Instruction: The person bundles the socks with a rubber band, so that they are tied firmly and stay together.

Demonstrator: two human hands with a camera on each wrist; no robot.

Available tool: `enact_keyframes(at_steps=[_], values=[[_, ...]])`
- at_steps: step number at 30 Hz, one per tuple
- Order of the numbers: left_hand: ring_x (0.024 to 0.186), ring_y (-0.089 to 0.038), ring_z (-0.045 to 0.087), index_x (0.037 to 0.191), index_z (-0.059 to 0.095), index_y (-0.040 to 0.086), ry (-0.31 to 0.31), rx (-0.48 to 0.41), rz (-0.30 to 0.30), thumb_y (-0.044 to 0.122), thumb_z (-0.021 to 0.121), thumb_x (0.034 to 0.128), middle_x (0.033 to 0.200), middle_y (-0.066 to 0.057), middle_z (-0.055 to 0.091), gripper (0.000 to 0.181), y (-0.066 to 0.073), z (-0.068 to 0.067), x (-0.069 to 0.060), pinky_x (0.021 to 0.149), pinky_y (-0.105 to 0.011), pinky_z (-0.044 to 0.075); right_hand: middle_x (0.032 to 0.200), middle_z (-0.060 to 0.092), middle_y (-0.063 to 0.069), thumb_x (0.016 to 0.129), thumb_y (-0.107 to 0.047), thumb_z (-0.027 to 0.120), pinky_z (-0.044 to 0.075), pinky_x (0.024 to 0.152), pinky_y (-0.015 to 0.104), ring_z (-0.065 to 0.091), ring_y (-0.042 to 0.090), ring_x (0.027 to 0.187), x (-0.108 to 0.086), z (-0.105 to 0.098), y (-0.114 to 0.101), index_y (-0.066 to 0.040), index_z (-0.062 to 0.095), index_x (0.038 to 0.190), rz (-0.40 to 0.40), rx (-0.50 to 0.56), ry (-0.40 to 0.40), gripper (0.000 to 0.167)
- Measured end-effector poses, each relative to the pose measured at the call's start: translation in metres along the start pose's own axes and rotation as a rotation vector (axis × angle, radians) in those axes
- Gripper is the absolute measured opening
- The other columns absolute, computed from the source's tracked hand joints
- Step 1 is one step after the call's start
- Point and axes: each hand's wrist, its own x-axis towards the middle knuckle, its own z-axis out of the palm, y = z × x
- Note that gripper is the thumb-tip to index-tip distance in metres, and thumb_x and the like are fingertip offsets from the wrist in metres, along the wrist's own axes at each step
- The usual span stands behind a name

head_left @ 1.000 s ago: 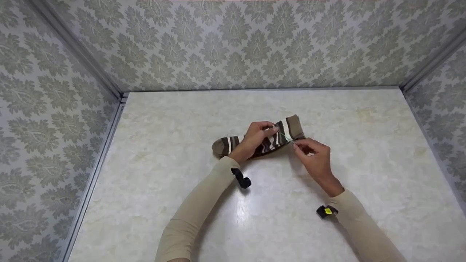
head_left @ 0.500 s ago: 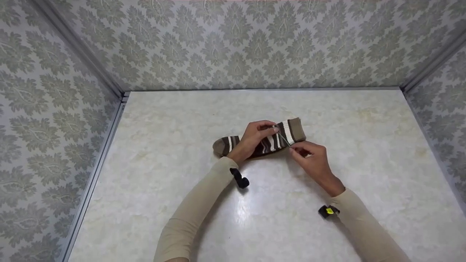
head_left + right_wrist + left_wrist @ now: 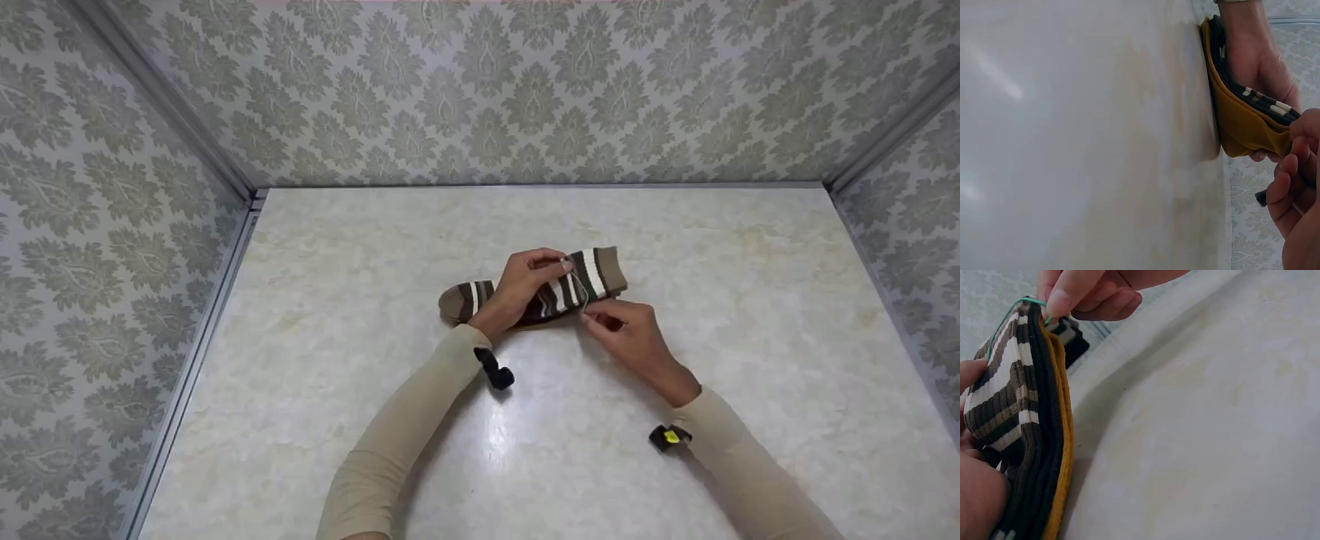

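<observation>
Brown, dark and white striped socks (image 3: 600,271) lie stacked with a mustard-yellow one (image 3: 1241,124) below, toe to the left and cuff to the right. My left hand (image 3: 517,285) grips the stack at its middle, thumb on top and fingertips underneath. A thin green cord (image 3: 1008,318) runs from under the left thumb across the striped face to the near edge. There my right hand (image 3: 630,330) pinches its end between thumb and forefinger, by the stack's edge in the left wrist view. The other right fingers are curled in. The left palm hides part of the socks.
A pale marbled tabletop (image 3: 360,247) lies under the hands. Patterned wall panels (image 3: 487,90) stand behind and at both sides. Black camera mounts (image 3: 495,369) sit on both wrists, and beige sleeves cover the arms.
My right hand has moved left and slightly nearer, bringing the cord's end from beside the cuff to the stack's near edge. The cuff has settled lower. My left hand stays nearly in place.
</observation>
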Motion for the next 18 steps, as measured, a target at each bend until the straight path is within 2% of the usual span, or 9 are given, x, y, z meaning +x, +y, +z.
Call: enact_keyframes(at_steps=[8,15,16,18], values=[[0.086,-0.014,0.07,0.112,0.082,0.005,0.026,-0.012,-0.021,0.015,0.083,0.0978,0.099,-0.002,0.081,0.017,0.001,0.001,-0.001,0.08,-0.028,0.055,0.083,0.076,0.003,0.089,0.011,0.081,0.05,0.066,0.019,0.065,0.01,0.07,0.001,0.008,-0.002,-0.003,0.083,0.096,-0.086,-0.1,-0.1,0.015],[0.085,-0.013,0.069,0.113,0.082,0.003,0.05,0.005,-0.017,0.013,0.083,0.0979,0.099,-0.001,0.08,0.018,0.0,0.002,-0.001,0.079,-0.027,0.055,0.074,0.071,0.0,0.089,0.008,0.081,0.05,0.058,0.027,0.061,0.009,0.063,0.0,0.013,-0.007,-0.005,0.082,0.091,-0.234,-0.128,-0.212,0.014],[0.085,-0.013,0.069,0.113,0.082,0.003,0.052,0.007,-0.016,0.013,0.083,0.0977,0.098,-0.001,0.08,0.018,0.0,0.002,-0.001,0.079,-0.027,0.054,0.074,0.072,-0.001,0.089,0.007,0.081,0.051,0.058,0.028,0.061,0.009,0.063,0.0,0.013,-0.007,-0.005,0.082,0.091,-0.234,-0.144,-0.228,0.013],[0.085,-0.013,0.068,0.112,0.082,0.004,0.052,0.009,-0.015,0.013,0.083,0.0975,0.098,-0.001,0.08,0.018,0.0,0.002,0.0,0.079,-0.027,0.054,0.076,0.073,-0.001,0.091,0.005,0.081,0.052,0.059,0.029,0.062,0.008,0.064,0.002,0.013,-0.008,-0.007,0.082,0.092,-0.186,-0.183,-0.245,0.011]])
